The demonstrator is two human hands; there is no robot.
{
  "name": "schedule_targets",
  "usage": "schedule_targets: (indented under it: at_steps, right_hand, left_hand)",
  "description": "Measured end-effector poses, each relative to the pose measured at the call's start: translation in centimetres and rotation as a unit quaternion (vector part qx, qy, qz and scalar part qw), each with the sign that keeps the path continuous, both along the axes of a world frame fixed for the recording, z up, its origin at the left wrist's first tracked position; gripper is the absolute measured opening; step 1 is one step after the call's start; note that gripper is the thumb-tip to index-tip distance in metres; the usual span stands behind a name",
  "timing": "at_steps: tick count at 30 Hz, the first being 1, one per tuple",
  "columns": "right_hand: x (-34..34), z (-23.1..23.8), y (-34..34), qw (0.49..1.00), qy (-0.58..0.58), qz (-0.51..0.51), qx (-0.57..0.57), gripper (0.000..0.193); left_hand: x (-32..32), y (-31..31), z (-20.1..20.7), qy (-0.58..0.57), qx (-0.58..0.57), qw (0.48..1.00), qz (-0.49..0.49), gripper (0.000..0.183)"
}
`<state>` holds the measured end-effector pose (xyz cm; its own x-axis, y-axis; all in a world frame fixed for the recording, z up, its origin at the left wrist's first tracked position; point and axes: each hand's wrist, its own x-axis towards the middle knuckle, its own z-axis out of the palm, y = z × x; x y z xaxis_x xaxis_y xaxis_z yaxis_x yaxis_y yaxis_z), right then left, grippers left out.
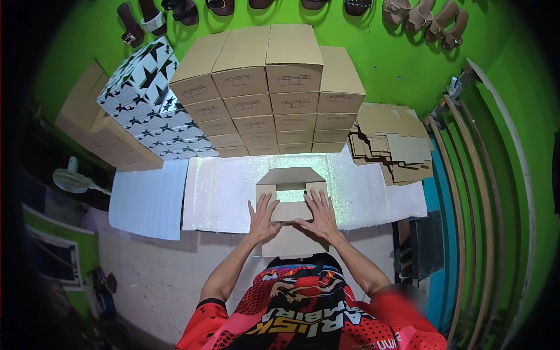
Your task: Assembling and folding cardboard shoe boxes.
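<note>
A brown cardboard box (pixel 291 211) lies partly folded at the near edge of the table, in front of my body. Its far flap (pixel 291 175) stretches away from me, and a long near panel (pixel 294 242) reaches past the table edge toward my shirt. Through the gap in its middle, a bright glittery surface shows. My left hand (pixel 263 216) rests on the left side of the box, fingers spread and pointing away. On the opposite side my right hand (pixel 318 214) lies with outstretched fingers, its thumb turned inward along the near edge.
Stacked brown boxes (pixel 294 79) stand behind the table (pixel 221 192), with star-patterned boxes (pixel 146 76) to their left. Flat cardboard pieces (pixel 402 146) lie at the right. A fan (pixel 73 175) is far left; wooden rails (pixel 472 192) lean at right. Sandals (pixel 420 17) hang on the wall.
</note>
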<state>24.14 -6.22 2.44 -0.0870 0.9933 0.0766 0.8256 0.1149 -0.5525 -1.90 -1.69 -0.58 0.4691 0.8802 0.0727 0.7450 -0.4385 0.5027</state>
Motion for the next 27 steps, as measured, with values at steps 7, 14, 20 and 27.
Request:
schedule_targets:
  at_steps: [7,14,20,27]
  right_hand:
    - [0.6,-1.1,0.1,0.999,-0.03,-0.016,0.004,0.088]
    - [-0.2,-0.5,1.2,0.992,-0.103,-0.042,-0.062,0.089]
    - [0.6,-0.5,-0.5,0.997,-0.062,0.01,0.048,0.096]
    - [0.2,-0.9,0.4,0.983,-0.159,0.078,0.05,0.095]
  left_hand:
    - [0.3,0.1,0.4,-0.01,-0.006,1.0,-0.001,0.091]
    - [0.3,0.3,-0.5,0.015,-0.01,1.0,0.005,0.091]
    - [0.4,0.5,0.8,0.02,-0.019,1.0,0.013,0.096]
    - [0.1,0.4,0.7,0.108,0.025,0.991,-0.074,0.1]
